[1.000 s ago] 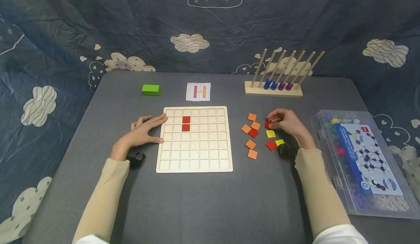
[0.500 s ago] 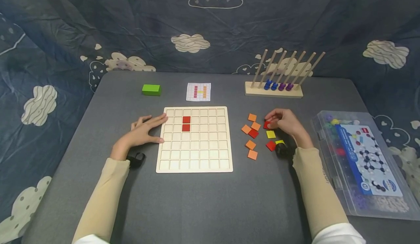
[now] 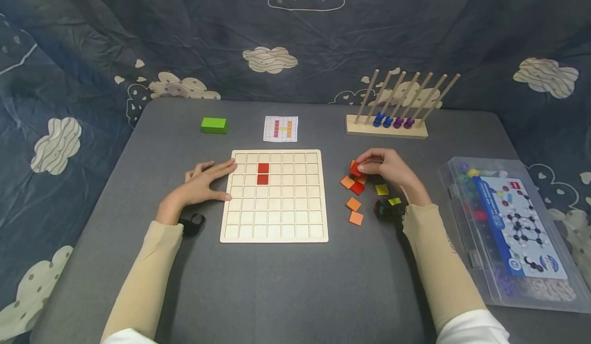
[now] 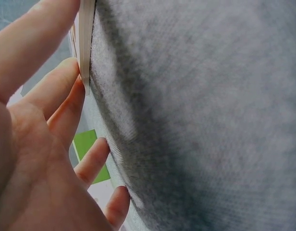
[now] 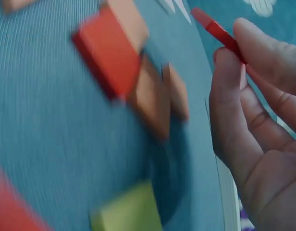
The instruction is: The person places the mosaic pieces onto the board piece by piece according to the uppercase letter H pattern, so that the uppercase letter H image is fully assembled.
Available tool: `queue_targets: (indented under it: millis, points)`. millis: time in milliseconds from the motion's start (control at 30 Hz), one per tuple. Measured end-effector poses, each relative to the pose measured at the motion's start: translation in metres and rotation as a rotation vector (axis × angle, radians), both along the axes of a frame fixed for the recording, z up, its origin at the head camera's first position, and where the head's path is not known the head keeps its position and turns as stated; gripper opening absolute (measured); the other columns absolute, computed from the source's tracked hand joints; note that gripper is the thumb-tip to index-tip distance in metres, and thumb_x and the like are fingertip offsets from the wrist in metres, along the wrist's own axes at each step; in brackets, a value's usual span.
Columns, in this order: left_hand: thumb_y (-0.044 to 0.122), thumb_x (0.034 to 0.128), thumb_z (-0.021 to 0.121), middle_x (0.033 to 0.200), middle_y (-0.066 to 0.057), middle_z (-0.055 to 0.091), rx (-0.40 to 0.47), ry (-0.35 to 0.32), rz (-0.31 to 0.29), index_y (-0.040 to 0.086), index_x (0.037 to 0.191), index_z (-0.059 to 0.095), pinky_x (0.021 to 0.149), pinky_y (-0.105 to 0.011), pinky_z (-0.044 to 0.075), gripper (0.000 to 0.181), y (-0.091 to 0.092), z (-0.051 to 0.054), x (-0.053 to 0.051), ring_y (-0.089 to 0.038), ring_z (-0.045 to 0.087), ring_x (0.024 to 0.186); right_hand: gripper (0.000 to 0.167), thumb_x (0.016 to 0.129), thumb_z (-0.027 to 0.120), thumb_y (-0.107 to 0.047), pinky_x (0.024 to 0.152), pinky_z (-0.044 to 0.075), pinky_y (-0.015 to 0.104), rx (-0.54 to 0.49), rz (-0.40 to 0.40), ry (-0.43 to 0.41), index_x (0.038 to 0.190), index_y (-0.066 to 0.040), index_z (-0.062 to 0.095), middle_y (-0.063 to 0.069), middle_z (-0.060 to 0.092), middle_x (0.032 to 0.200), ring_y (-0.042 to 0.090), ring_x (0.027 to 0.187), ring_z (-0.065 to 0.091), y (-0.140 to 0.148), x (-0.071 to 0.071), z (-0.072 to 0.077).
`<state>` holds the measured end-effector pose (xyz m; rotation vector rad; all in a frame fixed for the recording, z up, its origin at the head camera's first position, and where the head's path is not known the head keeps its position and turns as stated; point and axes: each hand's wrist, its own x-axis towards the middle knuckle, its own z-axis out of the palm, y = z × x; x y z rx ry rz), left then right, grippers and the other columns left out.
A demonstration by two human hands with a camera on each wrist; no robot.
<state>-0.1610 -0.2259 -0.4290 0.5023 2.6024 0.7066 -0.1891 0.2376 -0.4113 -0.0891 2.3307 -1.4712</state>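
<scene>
A wooden grid board (image 3: 286, 205) lies on the grey table with two red tiles (image 3: 262, 173) one above the other in its upper left part. The left hand (image 3: 203, 184), fingers spread, touches the board's left edge; in the left wrist view this hand (image 4: 52, 139) rests its fingertips at the board's edge (image 4: 85, 43). Between thumb and finger the right hand (image 3: 392, 172) pinches a red tile (image 3: 355, 170) above the loose orange tiles. The right wrist view shows the hand (image 5: 263, 110) holding that red tile (image 5: 217, 32) raised off the table.
Loose orange tiles (image 3: 355, 218), a red one (image 3: 357, 188) and yellow ones (image 3: 381, 190) lie right of the board. Behind stand a green block (image 3: 214, 125), a pattern card (image 3: 280, 129) and a peg stand (image 3: 387, 127). At right is a clear plastic case (image 3: 503, 292).
The right hand has moved left with the red tile, from beside the yellow tile to over the orange tiles. The left hand has stayed at the board's edge.
</scene>
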Motion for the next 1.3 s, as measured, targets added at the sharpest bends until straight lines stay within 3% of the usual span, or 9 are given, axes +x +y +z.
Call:
queue_targets:
  millis: [200, 433, 667, 933, 1100, 1300]
  points:
    - [0.042, 0.0800, 0.075, 0.158, -0.006, 0.018, -0.001, 0.002, 0.001, 0.014, 0.152, 0.027, 0.095, -0.061, 0.009, 0.091, 0.001, 0.000, 0.000, -0.042, 0.005, 0.140, 0.022, 0.090, 0.067, -0.009, 0.069, 0.048, 0.033, -0.032, 0.045, -0.019, 0.107, 0.004, 0.063, 0.011, 0.063, 0.092, 0.025, 0.078, 0.057, -0.038, -0.003, 0.002]
    - [0.040, 0.0806, 0.075, 0.158, -0.008, 0.017, 0.000, 0.002, -0.004, 0.013, 0.152, 0.027, 0.095, -0.062, 0.008, 0.090, 0.002, 0.001, 0.001, -0.043, 0.005, 0.140, 0.015, 0.087, 0.067, 0.000, 0.077, 0.048, 0.036, -0.136, 0.179, 0.025, 0.100, 0.007, 0.066, 0.011, 0.067, 0.089, 0.016, 0.076, 0.060, -0.086, -0.005, 0.001]
    - [0.040, 0.0808, 0.075, 0.158, -0.008, 0.016, 0.001, -0.004, -0.001, 0.013, 0.152, 0.027, 0.095, -0.063, 0.007, 0.090, 0.003, 0.001, 0.001, -0.043, 0.004, 0.140, 0.011, 0.087, 0.063, 0.006, 0.079, 0.049, 0.039, -0.225, 0.291, -0.015, 0.098, 0.008, 0.065, 0.010, 0.066, 0.089, 0.015, 0.078, 0.063, -0.134, -0.002, 0.004]
    - [0.039, 0.0810, 0.075, 0.158, -0.008, 0.017, 0.005, -0.008, 0.002, 0.012, 0.152, 0.027, 0.095, -0.063, 0.007, 0.089, 0.004, 0.001, 0.000, -0.044, 0.005, 0.139, 0.009, 0.085, 0.066, 0.004, 0.075, 0.047, 0.031, -0.164, 0.340, 0.025, 0.092, 0.001, 0.068, 0.008, 0.066, 0.093, 0.016, 0.078, 0.059, -0.175, 0.000, 0.002]
    - [0.039, 0.0810, 0.075, 0.158, -0.008, 0.017, 0.005, -0.008, 0.002, 0.013, 0.152, 0.027, 0.095, -0.063, 0.008, 0.090, 0.003, 0.001, 0.000, -0.044, 0.005, 0.139, 0.008, 0.082, 0.071, 0.002, 0.071, 0.044, 0.028, -0.093, 0.314, 0.060, 0.088, -0.004, 0.070, 0.005, 0.067, 0.089, 0.015, 0.076, 0.055, -0.188, 0.001, -0.004]
    - [0.039, 0.0813, 0.075, 0.159, -0.007, 0.016, 0.015, -0.006, 0.000, 0.013, 0.152, 0.027, 0.095, -0.062, 0.008, 0.089, 0.002, 0.001, 0.000, -0.043, 0.004, 0.140, 0.011, 0.079, 0.069, 0.007, 0.069, 0.045, 0.026, -0.040, 0.303, 0.093, 0.085, -0.002, 0.071, 0.004, 0.068, 0.084, 0.013, 0.070, 0.059, -0.196, 0.005, -0.008]
